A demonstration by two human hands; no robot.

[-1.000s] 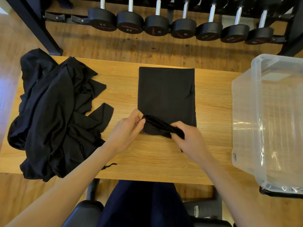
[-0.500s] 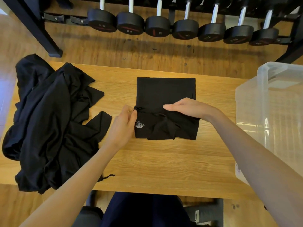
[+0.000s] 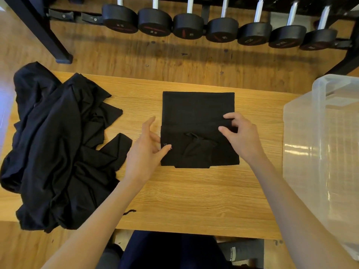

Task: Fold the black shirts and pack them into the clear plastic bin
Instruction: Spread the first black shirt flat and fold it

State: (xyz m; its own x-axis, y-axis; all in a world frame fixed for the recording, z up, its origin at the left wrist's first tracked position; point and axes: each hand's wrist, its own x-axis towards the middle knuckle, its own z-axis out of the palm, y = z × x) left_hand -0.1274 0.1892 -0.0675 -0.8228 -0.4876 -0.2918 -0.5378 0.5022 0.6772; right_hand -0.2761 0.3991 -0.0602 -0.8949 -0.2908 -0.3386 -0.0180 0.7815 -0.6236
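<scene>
Shirt: folded shirt [image 3: 198, 111] mid-surface, near flap doubled over.
Left hand [image 3: 144, 150]: grip relaxed, fingertips touching the edge.
Right hand [image 3: 240, 135]: pinching the fold.
Risk: bunched collar may spring the fold open.
Bin: clear plastic bin [image 3: 320, 144] waits alongside.

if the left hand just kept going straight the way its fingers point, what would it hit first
Probably the folded shirt. The left hand lies at the shirt's left edge, fingers pointing up and slightly right, thumb already touching the lower flap. Height above the table is unclear, so it might slide along the cloth's edge instead.
</scene>
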